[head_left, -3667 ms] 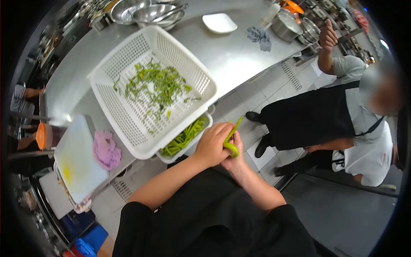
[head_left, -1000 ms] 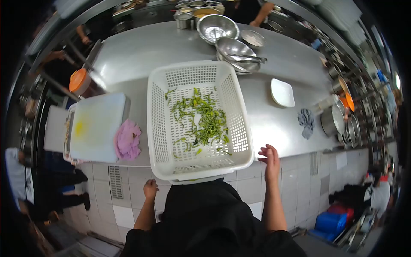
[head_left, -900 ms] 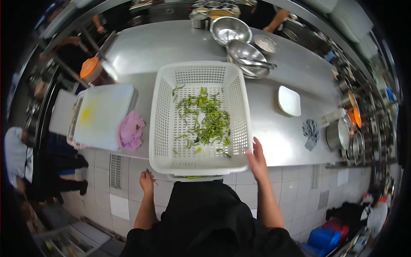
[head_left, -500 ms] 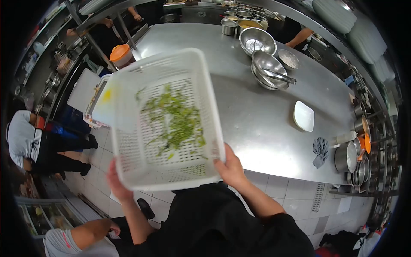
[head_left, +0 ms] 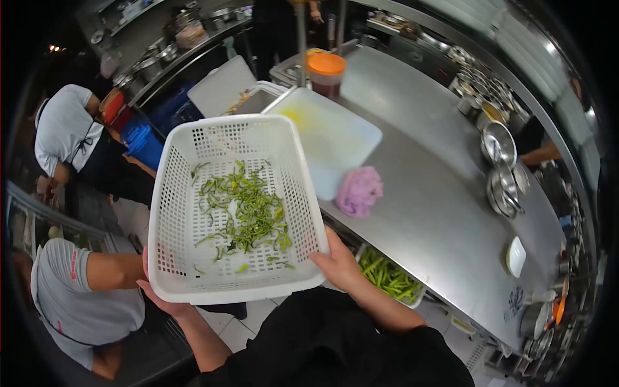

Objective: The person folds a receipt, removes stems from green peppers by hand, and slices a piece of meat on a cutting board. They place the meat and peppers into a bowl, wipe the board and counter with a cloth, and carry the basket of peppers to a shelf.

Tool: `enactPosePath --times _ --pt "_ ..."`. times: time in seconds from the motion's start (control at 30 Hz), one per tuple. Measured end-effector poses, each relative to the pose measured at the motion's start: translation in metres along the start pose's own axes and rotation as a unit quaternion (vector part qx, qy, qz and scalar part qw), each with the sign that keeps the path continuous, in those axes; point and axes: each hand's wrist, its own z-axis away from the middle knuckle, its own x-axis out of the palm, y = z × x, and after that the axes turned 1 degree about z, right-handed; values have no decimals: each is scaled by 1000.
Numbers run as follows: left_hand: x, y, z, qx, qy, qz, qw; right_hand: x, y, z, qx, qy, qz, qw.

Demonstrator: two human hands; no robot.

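A white perforated plastic basket (head_left: 303, 193) is held up in front of me, tilted so its inside shows. Small green vegetable trimmings (head_left: 248, 209) lie scattered over its bottom. My left hand (head_left: 161, 297) grips the basket's lower left corner, its fingers partly hidden behind the wall. At the right side, my right hand (head_left: 336, 258) holds the rim with the thumb on the near face. Just beyond the basket are a white cutting board (head_left: 342, 138) stained yellow and a crumpled pink cloth (head_left: 359, 191) at the table's edge.
Two co-workers in grey shirts stand left, one (head_left: 90, 303) close to the basket. A steel table (head_left: 438, 187) bears an orange-lidded tub (head_left: 327, 71), steel bowls (head_left: 500, 145) and a white dish (head_left: 515, 257). Below its edge sits a crate of long green vegetables (head_left: 390, 277).
My view has turned left with the basket still in both hands. The cutting board, pink cloth and green vegetable crate now show beyond it, and the nearer co-worker appears closer.
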Motion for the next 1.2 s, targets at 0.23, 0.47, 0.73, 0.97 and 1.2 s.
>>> enactPosePath --times 0.23,0.47,0.73,0.97,1.2 --pt "24 -17 4 81 -37 -115 989 -9 60 -48 -40 -78 -109 990" --pt "68 -73 -128 150 -207 -408 876 48 108 -145 31 -187 -452 872" --pt "218 -244 -378 56 -359 -725 585 130 81 -349 253 -188 -640 701" --pt "193 -342 -374 12 -418 -737 531 150 158 -401 262 -207 -661 672" --pt "200 -328 -357 149 -526 -702 455 183 150 -442 337 -234 -617 672"
